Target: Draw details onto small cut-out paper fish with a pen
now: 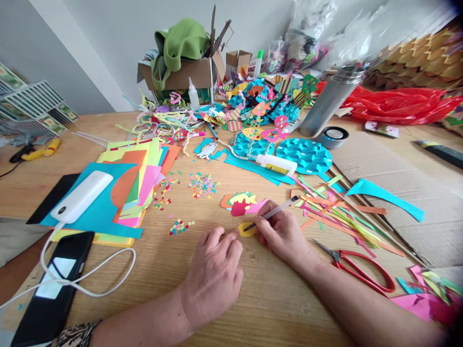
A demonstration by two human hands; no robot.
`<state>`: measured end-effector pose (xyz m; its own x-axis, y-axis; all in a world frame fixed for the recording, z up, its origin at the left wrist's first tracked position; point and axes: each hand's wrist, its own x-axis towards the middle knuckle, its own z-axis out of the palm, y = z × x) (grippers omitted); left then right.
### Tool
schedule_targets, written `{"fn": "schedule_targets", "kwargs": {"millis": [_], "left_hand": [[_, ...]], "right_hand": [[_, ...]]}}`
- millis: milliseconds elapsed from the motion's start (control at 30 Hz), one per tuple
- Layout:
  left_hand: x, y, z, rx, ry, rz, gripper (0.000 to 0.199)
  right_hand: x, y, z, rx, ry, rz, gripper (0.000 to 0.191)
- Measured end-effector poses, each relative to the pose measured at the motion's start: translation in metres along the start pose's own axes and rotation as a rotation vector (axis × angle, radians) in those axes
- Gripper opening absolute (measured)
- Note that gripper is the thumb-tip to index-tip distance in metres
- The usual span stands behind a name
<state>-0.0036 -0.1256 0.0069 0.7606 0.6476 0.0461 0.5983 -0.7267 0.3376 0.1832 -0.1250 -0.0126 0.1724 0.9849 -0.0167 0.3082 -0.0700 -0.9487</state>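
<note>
Both forearms came in over the near edge of the pale wooden tabletop (275, 308), and the left hand (213, 274) lay knuckles-up with its fingertips pressed flat beside a small yellow paper disc (246, 229), holding nothing itself but seemingly pinning the piece. Just right of it, the right hand (282, 233) had thumb and fingers closed on a thin grey pen (275, 212), slanted low with its tip on the disc; the step in hand looked like drawing or scoring a detail on that cut-out, work that would call for a light, steady stroke while the paper was kept from sliding on the smooth wood. Beyond the disc sat a layered paper fish (240, 202) in orange, yellow, red and pink. Toward the right edge lay red-handled scissors (361, 270) and a tangle of thin coloured strips (336, 212). Scattered confetti (203, 184) dotted the middle, a stack of coloured sheets (137, 183) lay leftward, and dimpled teal discs (304, 155) with a glue bottle (277, 165) lay farther back.
</note>
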Motion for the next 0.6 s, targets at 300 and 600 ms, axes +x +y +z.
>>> {"fn": "schedule_targets", "kwargs": {"millis": [300,600], "left_hand": [[0.0002,0.0006,-0.0007,0.005,-0.008,-0.003,0.022],[-0.0004,0.0005,-0.0005,-0.002,-0.004,-0.013,0.022]], "right_hand": [[-0.0005,0.0006,-0.0004,0.015,-0.004,0.0,0.015],[-0.0002,0.0008,0.0002,0.007,-0.008,0.011,0.015]]}}
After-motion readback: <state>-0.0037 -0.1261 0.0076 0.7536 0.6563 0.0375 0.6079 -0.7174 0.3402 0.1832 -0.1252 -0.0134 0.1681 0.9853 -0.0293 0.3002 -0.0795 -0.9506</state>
